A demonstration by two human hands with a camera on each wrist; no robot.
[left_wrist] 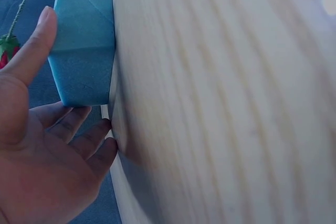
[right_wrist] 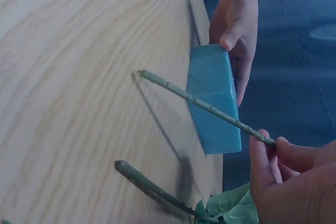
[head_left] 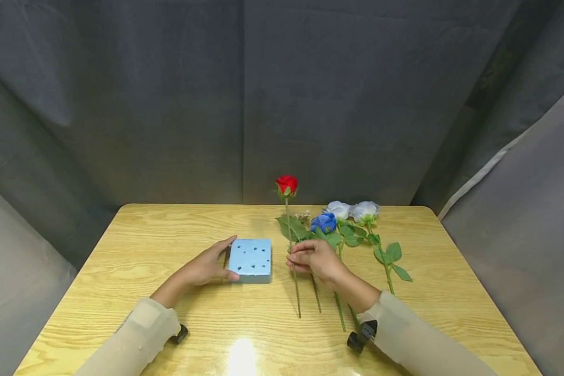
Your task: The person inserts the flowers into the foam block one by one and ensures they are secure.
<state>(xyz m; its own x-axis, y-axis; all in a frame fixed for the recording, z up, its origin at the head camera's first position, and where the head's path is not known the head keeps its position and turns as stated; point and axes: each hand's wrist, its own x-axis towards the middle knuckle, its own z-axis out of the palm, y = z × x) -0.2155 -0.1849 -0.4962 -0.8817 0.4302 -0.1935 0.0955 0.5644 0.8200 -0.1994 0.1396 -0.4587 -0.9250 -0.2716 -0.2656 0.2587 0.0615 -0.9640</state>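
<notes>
A light blue foam block (head_left: 250, 257) with several small holes in its top lies on the table. My left hand (head_left: 209, 265) holds it at its left side, thumb at the near corner and fingers at the far one; the left wrist view shows that thumb (left_wrist: 32, 51) against the block (left_wrist: 84, 51). To the right, my right hand (head_left: 317, 259) pinches the stem of a red rose (head_left: 286, 185) between thumb and fingers. The rose stands nearly upright, bloom up. In the right wrist view its bare stem (right_wrist: 205, 105) slants across in front of the block.
Right of the block, a blue rose (head_left: 324, 223) and two whitish roses (head_left: 365, 211) with green leaves lie on the wooden table (head_left: 169, 230). The right forearm covers part of their stems. Grey curtains (head_left: 169, 104) hang behind and at both sides.
</notes>
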